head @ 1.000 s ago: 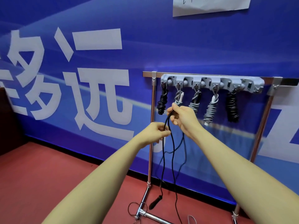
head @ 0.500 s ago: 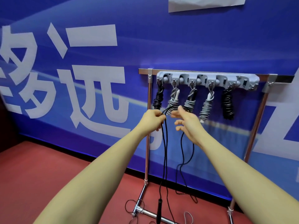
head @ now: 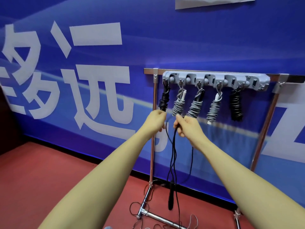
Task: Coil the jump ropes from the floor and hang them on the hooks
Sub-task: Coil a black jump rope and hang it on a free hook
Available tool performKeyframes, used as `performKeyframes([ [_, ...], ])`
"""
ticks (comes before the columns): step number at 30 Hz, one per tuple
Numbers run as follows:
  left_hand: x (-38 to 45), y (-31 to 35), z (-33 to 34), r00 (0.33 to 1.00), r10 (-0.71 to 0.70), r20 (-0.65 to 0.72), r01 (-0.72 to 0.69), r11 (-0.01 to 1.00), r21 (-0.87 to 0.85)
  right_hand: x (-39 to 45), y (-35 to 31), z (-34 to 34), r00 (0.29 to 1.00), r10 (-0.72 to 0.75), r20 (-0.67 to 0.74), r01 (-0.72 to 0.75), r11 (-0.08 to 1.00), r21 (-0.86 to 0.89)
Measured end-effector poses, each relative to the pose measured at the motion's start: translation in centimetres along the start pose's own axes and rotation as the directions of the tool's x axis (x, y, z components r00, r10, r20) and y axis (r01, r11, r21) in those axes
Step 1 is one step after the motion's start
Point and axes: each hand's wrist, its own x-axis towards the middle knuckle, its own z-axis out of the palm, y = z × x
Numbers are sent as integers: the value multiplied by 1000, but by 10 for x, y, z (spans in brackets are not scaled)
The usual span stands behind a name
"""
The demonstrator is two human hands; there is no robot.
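Left hand: the left hand is raised in front of the rack, fingers curled round a strand of the black jump rope, just below the leftmost hanging bundle.
Right hand: the right hand is level with the left and just beside it, fingers curled, gripping the same rope where several strands gather at its thumb side.
Black jump rope: it hangs from both hands in long loose loops down toward the red floor; one black handle dangles upright near the rack's foot, its tip just above the floor or touching it, which I cannot tell.
Hook strip: a grey hook strip is fixed along the top bar of the metal rack, running from near its left corner to near its right corner.
Hung ropes: five coiled bundles hang from the hooks, left to right: a black bundle, a grey bundle, a second grey bundle, a third grey bundle, and a second black bundle.
Floor by the rack: thin loose cord loops lie round the rack's left foot and along its bottom bar.
Background: a blue banner with large white characters stands behind the rack; a white paper sheet is at the banner's top edge.
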Motion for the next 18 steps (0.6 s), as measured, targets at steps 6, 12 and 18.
performKeyframes([
  [6, -16, -29, 12, 965, -41, 261, -21, 973, 231, 13, -21, 9, 1000, -19, -18, 23, 961, 277],
  [12, -7, -17, -5, 997, 72, 42, -81, 953, 292, 13, -20, 4, 999, -34, 33, 26, 976, 216],
  [18, 4, 11, -18, 985, 166, -50, -149, 957, 251, -11, 10, 11, 937, 94, 336, 34, 934, -356],
])
